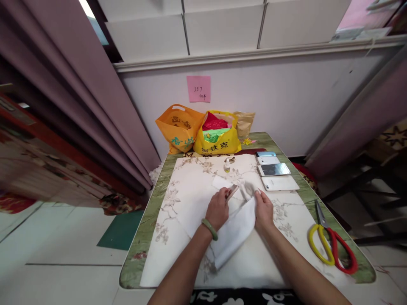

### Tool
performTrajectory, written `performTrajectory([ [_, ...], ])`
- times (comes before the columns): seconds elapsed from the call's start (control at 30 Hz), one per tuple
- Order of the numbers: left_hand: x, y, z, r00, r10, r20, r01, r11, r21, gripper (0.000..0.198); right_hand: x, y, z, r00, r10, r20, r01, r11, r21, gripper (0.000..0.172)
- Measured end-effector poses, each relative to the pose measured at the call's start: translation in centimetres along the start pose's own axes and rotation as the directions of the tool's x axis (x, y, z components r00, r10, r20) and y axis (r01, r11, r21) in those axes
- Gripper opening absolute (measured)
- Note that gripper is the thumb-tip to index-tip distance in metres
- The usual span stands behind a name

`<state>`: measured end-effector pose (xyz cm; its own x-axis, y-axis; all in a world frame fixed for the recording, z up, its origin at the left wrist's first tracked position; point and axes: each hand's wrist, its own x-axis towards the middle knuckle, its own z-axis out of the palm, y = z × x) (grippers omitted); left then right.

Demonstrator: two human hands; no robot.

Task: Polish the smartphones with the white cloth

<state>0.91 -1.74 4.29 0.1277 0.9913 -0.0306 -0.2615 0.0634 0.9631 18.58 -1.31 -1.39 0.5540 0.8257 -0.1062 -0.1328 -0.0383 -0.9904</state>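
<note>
My left hand (218, 208), with a green bangle on its wrist, is closed around a narrow, flat pinkish-grey object (232, 192) whose kind I cannot make out. My right hand (263, 208) pinches the upper edge of a white cloth (233, 235), which hangs slantwise between the two hands, its lower corner over the table. Motion blurs the patch near the right fingertips. Beyond the hands, a small bottle (227, 166) stands on the flowered white sheet (168, 254).
To the right lie several phones, including a white one (280, 183), and scissors (330, 241) with yellow and red handles. An orange bag (179, 127), a yellow bag (219, 146) and a brown pouch (244, 123) stand at the back against the wall.
</note>
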Motion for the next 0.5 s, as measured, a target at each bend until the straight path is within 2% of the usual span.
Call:
performTrajectory([
  [0.1, 0.5, -0.7, 0.4, 0.999, -0.034, -0.038, 0.039, 0.99, 0.138, 0.023, -0.1, -0.8, 0.0, 0.999, 0.019, -0.048, -0.017, 0.999, 0.033, 0.052],
  [0.2, 0.3, -1.8, -0.3, 0.985, -0.059, -0.162, 0.09, 0.977, 0.195, 0.016, -0.2, -1.7, 0.5, 0.999, -0.004, -0.039, 0.004, 1.0, 0.004, 0.051],
  [0.27, -0.2, -2.3, -1.1, 0.974, -0.033, -0.224, 0.091, 0.963, 0.255, 0.015, 0.0, -2.4, 0.9, 0.997, -0.081, -0.015, 0.08, 0.995, -0.057, 0.05],
  [0.33, -0.8, -2.8, -2.1, 0.974, 0.029, -0.226, 0.056, 0.93, 0.362, 0.016, 0.0, -2.9, 1.5, 0.976, -0.214, 0.043, 0.218, 0.967, -0.132, 0.047],
  [0.4, -1.1, -3.2, -2.8, 0.976, 0.104, -0.193, 0.003, 0.875, 0.484, 0.014, -0.4, -3.2, 2.2, 0.907, -0.386, 0.171, 0.416, 0.884, -0.215, 0.043],
  [0.43, -1.2, -3.5, -3.1, 0.975, 0.143, -0.172, -0.027, 0.839, 0.544, 0.014, -0.9, -3.1, 2.6, 0.844, -0.466, 0.265, 0.528, 0.809, -0.259, 0.04],
  [0.5, -1.2, -4.0, -3.4, 0.967, 0.224, -0.126, -0.086, 0.744, 0.662, 0.017, -2.4, -2.8, 3.5, 0.673, -0.565, 0.478, 0.732, 0.602, -0.319, 0.036],
])
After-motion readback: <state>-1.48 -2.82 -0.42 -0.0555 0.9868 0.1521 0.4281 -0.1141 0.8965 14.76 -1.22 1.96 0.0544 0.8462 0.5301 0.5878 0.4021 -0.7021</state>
